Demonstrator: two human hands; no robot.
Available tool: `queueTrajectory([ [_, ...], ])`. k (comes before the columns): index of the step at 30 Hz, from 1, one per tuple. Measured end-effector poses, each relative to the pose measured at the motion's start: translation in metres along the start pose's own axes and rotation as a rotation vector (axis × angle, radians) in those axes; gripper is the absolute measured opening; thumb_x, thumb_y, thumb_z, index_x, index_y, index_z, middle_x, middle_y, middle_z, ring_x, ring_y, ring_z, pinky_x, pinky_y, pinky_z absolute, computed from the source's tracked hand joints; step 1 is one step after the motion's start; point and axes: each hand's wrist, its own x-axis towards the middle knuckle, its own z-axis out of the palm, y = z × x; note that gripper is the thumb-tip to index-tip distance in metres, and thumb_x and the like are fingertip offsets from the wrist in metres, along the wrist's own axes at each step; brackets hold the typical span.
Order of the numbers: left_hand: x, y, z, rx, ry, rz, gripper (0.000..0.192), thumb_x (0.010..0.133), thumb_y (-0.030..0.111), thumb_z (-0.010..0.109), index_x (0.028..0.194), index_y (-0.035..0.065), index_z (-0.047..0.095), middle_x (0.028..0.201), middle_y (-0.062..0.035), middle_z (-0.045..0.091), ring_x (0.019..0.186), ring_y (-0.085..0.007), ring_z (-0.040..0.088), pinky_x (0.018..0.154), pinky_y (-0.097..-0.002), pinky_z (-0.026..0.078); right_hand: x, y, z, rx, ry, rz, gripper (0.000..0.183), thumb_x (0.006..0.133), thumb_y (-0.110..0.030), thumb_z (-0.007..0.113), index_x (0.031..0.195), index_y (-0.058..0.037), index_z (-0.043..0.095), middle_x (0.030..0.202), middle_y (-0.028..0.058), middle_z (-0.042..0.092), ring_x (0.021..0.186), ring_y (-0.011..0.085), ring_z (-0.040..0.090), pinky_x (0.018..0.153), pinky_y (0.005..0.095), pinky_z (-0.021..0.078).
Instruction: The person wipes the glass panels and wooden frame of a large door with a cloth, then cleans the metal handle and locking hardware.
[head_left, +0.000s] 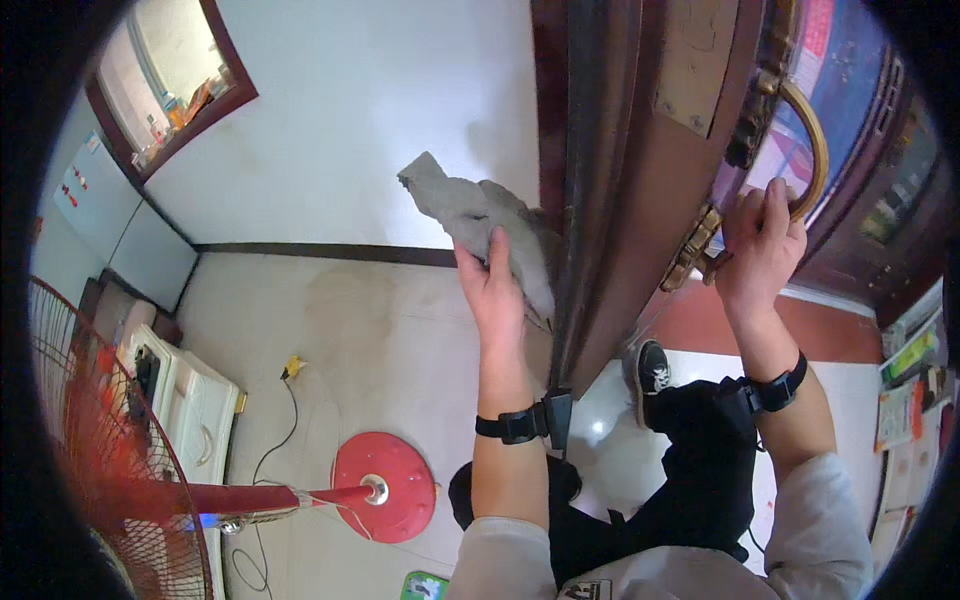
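Observation:
My left hand holds a grey cloth between thumb and fingers, beside the door's edge; part of the cloth hangs down against that edge. My right hand is closed around the lower end of a curved brass-coloured door handle. The handle is mounted on a dark brown door, which stands ajar between my arms. Its ornate metal fitting shows just left of my right hand. Both wrists wear black straps.
A red standing fan is at the lower left, with a cord on the floor near a yellow plug. Behind it are a white cabinet and a fridge. Shelves with goods line the right.

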Motion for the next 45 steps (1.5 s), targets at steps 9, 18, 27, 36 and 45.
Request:
queueTrajectory([
  [9, -0.051, 0.038, 0.055, 0.185, -0.318, 0.045, 0.045, 0.101, 0.024, 0.051, 0.136, -0.0035, 0.044, 0.132, -0.0109, 0.053, 0.119, -0.0193, 0.05, 0.103, -0.0326, 0.038, 0.01, -0.031, -0.071, 0.12, -0.008, 0.062, 0.039, 0.102, -0.028, 0.052, 0.068, -0.014, 0.038, 0.052, -0.0044, 0.035, 0.044, 0.0063, 0.031, 0.042, 0.0253, 0.0219],
  [18, -0.038, 0.094, 0.077, 0.025, -0.383, 0.032, 0.043, 0.106, 0.03, 0.038, 0.139, 0.0014, 0.04, 0.136, -0.0092, 0.048, 0.122, -0.0208, 0.049, 0.106, -0.0369, 0.038, 0.011, -0.034, -0.064, 0.141, -0.029, 0.129, 0.033, 0.102, -0.029, 0.05, 0.075, -0.0126, 0.04, 0.053, -0.0025, 0.035, 0.044, 0.0092, 0.031, 0.043, 0.0267, 0.0242],
  [27, 0.003, 0.095, 0.12, 0.428, -0.389, 0.54, 0.051, 0.085, 0.006, 0.053, 0.135, -0.0029, 0.044, 0.119, -0.0187, 0.062, 0.111, -0.0273, 0.06, 0.098, -0.0348, 0.044, 0.003, -0.011, -0.025, 0.064, -0.065, 0.106, 0.028, 0.1, -0.022, 0.055, 0.076, -0.0137, 0.043, 0.056, -0.0037, 0.039, 0.046, 0.0065, 0.034, 0.043, 0.024, 0.0246],
  [36, -0.007, -0.015, 0.041, 0.551, -0.246, 0.57, 0.057, 0.075, -0.006, 0.038, 0.131, -0.009, 0.043, 0.097, -0.0231, 0.067, 0.089, -0.0335, 0.068, 0.084, -0.0364, 0.052, -0.001, -0.001, 0.002, 0.01, -0.097, 0.118, 0.022, 0.099, -0.022, 0.057, 0.083, -0.011, 0.046, 0.06, -0.0029, 0.043, 0.048, 0.0062, 0.038, 0.043, 0.0227, 0.0313],
  [45, -0.052, -0.106, -0.051, 0.559, -0.266, 0.197, 0.032, 0.086, 0.002, 0.054, 0.117, -0.0057, 0.057, 0.114, -0.015, 0.064, 0.108, -0.025, 0.062, 0.096, -0.0362, 0.047, -0.002, 0.003, 0.018, 0.008, -0.145, 0.075, 0.023, 0.098, -0.021, 0.061, 0.084, -0.0087, 0.047, 0.059, -0.0014, 0.046, 0.048, 0.0069, 0.041, 0.044, 0.0234, 0.0333],
])
